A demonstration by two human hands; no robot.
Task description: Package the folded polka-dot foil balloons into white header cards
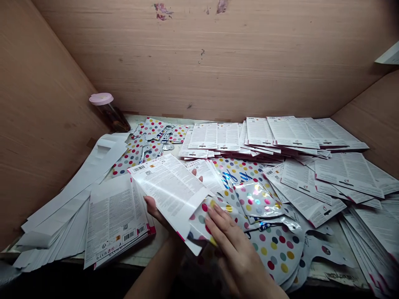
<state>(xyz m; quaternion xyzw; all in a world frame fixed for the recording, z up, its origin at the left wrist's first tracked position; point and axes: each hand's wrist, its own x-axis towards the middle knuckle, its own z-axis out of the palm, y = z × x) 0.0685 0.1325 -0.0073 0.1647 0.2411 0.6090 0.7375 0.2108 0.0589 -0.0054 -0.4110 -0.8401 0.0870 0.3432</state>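
Note:
My left hand [155, 209] holds a white printed package sleeve [170, 191] from underneath, thumb at its near edge and a fingertip showing past its far edge. My right hand [232, 245] lies on a folded polka-dot foil balloon [202, 216], fingers stretched and pressing it into the sleeve's open end. More flat polka-dot foil balloons [277, 249] lie under and to the right of my right hand, one shiny folded piece [257, 199] on top.
A stack of filled packs [114, 220] sits at the left beside long white paper strips [62, 207]. Printed cards [311, 137] spread across the back and right. A pink-lidded bottle [107, 110] stands in the back left corner. Wooden walls enclose the bench.

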